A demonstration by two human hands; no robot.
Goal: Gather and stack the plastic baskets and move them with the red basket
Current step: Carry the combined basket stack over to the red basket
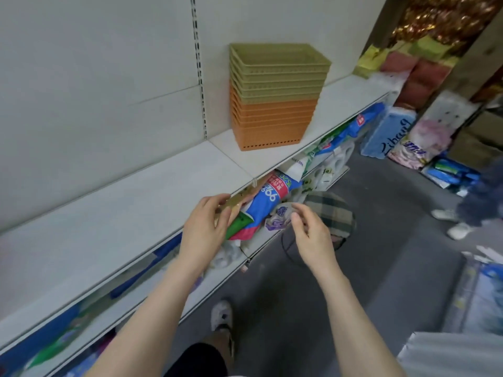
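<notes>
- Head view: nested stack of perforated plastic baskets point(277, 96), olive-green ones above orange ones, stands upright on the white metal shelf point(130, 197), well ahead of both hands.
- Left hand point(206, 227) sits at the shelf's front edge, fingers loosely curled; whether it grips anything cannot be told.
- Right hand point(310, 232) hovers over the aisle, empty, fingers half spread.
- No red basket visible.
- Judged step: the approach, stack ungrasped. Next move calls for reaching forward and clasping the stack's two sides.
</notes>
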